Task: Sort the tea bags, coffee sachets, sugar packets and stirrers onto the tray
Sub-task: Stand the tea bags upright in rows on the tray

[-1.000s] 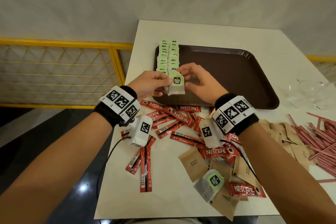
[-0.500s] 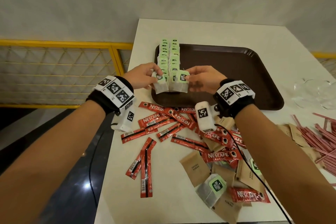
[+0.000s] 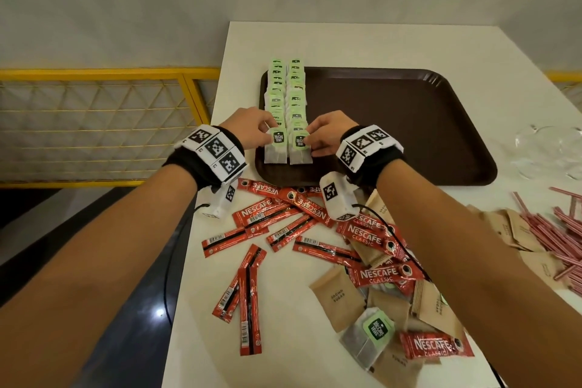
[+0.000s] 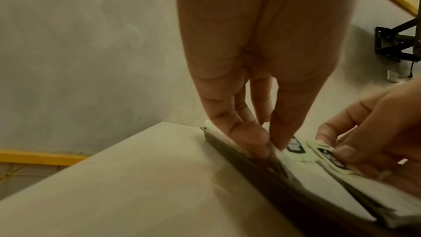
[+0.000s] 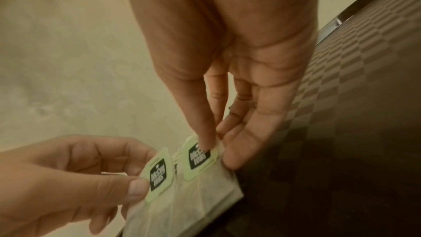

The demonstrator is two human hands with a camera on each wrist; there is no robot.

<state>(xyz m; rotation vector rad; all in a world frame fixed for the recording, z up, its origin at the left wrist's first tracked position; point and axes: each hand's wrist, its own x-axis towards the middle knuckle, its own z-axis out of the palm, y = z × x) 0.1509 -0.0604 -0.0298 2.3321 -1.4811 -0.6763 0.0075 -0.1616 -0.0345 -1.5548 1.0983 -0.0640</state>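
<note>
Left hand (image 3: pixel 252 131) pinched on left tea bag (image 3: pixel 276 149), right hand (image 3: pixel 327 135) on right tea bag (image 3: pixel 300 151), at tray (image 3: pixel 409 135) near-left corner. Thumb-finger clamp resolved by wrist views only.

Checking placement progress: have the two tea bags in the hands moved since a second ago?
Yes. The two tea bags went from one held stack to side by side on the tray.

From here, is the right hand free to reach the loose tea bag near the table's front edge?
Probably not yet: the right hand pinches a tea bag on the tray. The loose tea bag lies uncovered atop the sugar packets, so nothing blocks it once released.
</note>
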